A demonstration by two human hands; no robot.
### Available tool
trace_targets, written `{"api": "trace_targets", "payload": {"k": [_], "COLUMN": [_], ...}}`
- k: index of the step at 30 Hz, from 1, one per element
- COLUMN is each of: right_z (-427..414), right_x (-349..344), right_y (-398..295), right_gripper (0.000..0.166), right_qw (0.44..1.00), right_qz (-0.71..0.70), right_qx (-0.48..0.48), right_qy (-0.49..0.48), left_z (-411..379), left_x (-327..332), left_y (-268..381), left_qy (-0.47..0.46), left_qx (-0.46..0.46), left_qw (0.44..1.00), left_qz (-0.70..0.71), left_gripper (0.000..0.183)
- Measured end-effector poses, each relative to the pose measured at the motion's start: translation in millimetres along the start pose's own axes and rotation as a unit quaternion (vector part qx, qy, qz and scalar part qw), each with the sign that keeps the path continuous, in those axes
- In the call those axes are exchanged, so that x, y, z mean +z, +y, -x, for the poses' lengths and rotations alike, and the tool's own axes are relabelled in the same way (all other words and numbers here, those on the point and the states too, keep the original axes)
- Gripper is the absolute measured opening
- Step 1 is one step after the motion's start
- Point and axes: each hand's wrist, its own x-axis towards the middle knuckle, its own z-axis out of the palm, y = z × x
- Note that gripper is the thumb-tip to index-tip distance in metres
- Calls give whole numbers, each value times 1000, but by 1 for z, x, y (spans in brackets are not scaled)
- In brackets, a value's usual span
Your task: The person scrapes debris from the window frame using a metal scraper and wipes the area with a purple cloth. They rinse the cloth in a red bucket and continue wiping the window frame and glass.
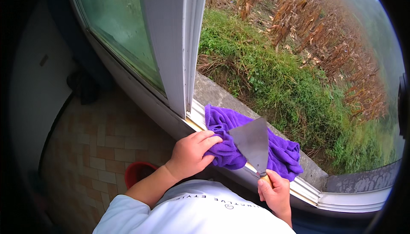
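Observation:
A purple cloth (284, 152) lies bunched along the white window sill track (302, 190). My left hand (193, 150) rests at the cloth's left part with its fingertips on the fabric; whether it grips a fold I cannot tell. My right hand (274, 190) is closed around the wooden handle of a putty knife (254, 142), just inside the sill. The knife's broad metal blade points away from me, over the middle of the cloth, and hides part of it. Beyond the cloth runs a concrete ledge (217, 90).
A sliding window frame (166, 42) with a wet glass pane (118, 26) stands at the left of the opening. Below on the tiled floor (102, 157) is a red bucket (131, 173). Outside are grass (256, 64) and dried corn stalks (288, 19).

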Motion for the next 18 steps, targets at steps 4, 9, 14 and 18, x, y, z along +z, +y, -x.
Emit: {"api": "trace_targets", "payload": {"k": [4,9,14,18], "right_z": [5,9,8,1], "right_x": [1,-8,-15,-18], "right_y": [8,21,24,28], "right_gripper": [21,23,24,23], "right_qw": [987,961,948,942], "right_qz": [-148,-246,-280,-302], "right_qx": [9,14,-29,-57], "right_qy": [58,121,149,133], "left_z": [6,31,74,103], "left_x": [-8,-56,-101,-125], "left_y": [5,10,21,12], "left_qy": [79,163,366,536], "left_qx": [6,-4,-32,-55], "left_qw": [992,984,929,835], "left_qz": [97,75,42,107], "left_gripper": [34,26,35,45]}}
